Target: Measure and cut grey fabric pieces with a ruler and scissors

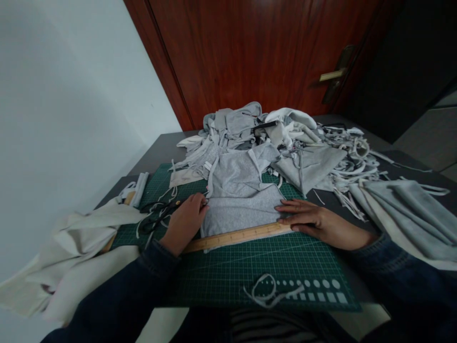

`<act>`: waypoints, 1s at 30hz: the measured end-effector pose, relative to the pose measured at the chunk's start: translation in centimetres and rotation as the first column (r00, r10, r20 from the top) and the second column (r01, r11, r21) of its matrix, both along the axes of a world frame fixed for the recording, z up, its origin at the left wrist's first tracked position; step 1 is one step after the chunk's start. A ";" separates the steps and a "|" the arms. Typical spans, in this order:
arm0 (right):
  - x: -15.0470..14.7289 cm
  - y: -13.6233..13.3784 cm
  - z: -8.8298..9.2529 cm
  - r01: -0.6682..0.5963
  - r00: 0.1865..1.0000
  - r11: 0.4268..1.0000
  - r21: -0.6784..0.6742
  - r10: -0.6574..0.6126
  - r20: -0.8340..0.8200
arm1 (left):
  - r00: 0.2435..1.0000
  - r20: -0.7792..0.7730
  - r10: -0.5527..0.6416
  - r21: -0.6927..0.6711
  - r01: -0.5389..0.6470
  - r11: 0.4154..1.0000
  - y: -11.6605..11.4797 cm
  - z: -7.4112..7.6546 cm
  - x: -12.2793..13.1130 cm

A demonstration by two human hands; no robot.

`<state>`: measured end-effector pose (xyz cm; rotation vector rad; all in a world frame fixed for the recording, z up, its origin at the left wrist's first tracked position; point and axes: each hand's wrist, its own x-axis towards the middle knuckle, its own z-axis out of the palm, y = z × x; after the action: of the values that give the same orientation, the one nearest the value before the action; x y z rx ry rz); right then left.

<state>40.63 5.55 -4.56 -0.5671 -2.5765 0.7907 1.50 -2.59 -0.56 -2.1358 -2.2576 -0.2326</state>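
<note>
Dark grey worktop point(160, 147), green cutting mat point(271, 271) lying across its front, heap of grey and white fabric scraps point(243, 128) behind the mat, folded grey cloth point(403, 214) at right, cream cloth point(71, 247) draping over the left edge

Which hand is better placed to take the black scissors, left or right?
Left, likely: the left hand lies right beside the black scissors on the green cutting mat, while the right hand is beyond the grey fabric.

Reddish wooden door point(250, 47), brass lever handle point(332, 75) ahead; white wall point(71, 95) left; dark tabletop point(164, 147), heaped grey fabric offcuts point(342, 162).
</note>
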 end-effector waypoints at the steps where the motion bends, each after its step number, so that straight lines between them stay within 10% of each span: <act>1: 0.0 -0.1 0.0 0.008 1.000 1.000 0.007 -0.008 -0.006 | 0.998 -0.008 -0.055 0.062 0.055 0.997 -0.7 0.2 0.1; 7: 0.0 -0.3 -0.2 0.021 1.000 1.000 0.005 -0.021 -0.013 | 0.840 0.196 -0.506 0.010 0.514 0.857 -5.8 0.5 -0.7; 25: -3.5 -2.8 2.9 0.062 0.991 0.953 0.297 -0.095 0.099 | 0.871 0.279 -0.403 -0.175 0.459 0.871 -6.1 0.9 -1.8; 30: -9.4 -3.0 3.0 -0.341 0.940 0.922 0.183 0.335 0.062 | 0.875 0.285 -0.392 -0.165 0.448 0.879 -6.3 0.5 -1.9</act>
<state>31.21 2.54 -1.52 -0.0734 -2.7779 0.6291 -0.37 -8.86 -0.09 -2.8625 -1.9695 -0.2685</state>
